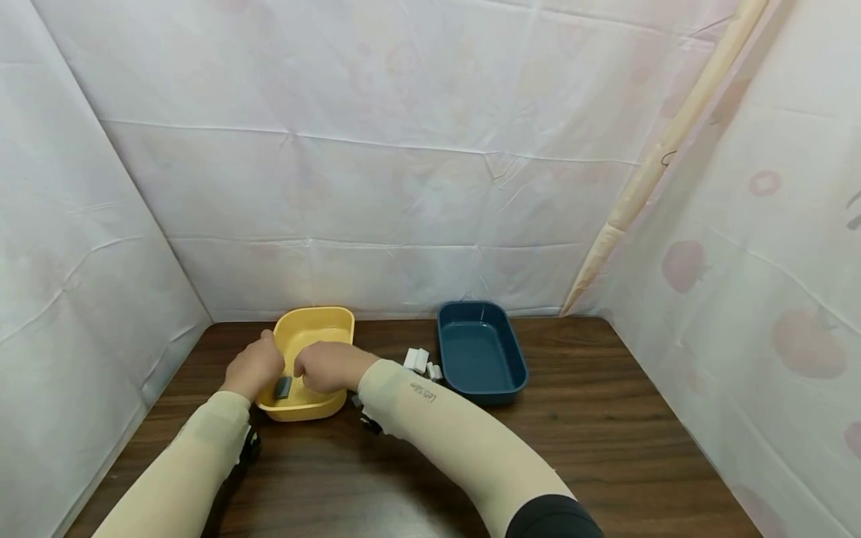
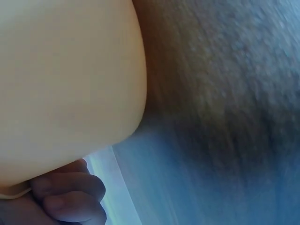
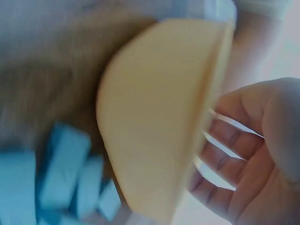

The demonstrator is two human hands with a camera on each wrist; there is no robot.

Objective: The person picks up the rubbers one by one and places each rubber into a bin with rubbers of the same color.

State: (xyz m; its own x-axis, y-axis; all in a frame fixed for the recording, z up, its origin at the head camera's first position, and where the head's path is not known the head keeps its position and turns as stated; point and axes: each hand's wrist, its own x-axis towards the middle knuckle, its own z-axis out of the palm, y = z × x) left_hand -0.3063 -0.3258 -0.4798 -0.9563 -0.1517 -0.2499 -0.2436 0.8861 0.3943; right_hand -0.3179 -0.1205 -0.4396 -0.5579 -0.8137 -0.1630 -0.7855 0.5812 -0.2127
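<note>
A yellow tray (image 1: 323,317) stands at the back left of the table. Over its left rim is my left hand (image 1: 255,366); in the left wrist view the fingers (image 2: 75,204) look curled beside the tray's wall (image 2: 70,84), and what they hold cannot be seen. My right hand (image 1: 332,366) reaches over the tray from the right. In the right wrist view its fingers (image 3: 229,136) are spread and slightly bent, their tips hidden behind the rim. A small grey block (image 1: 283,387) lies inside the tray between the hands.
Several white blocks (image 1: 416,360) lie on the dark wooden table (image 1: 605,418), right of the yellow tray. Beside them stands a dark blue tray (image 1: 474,347). White patterned sheets (image 1: 403,194) hang behind and at both sides.
</note>
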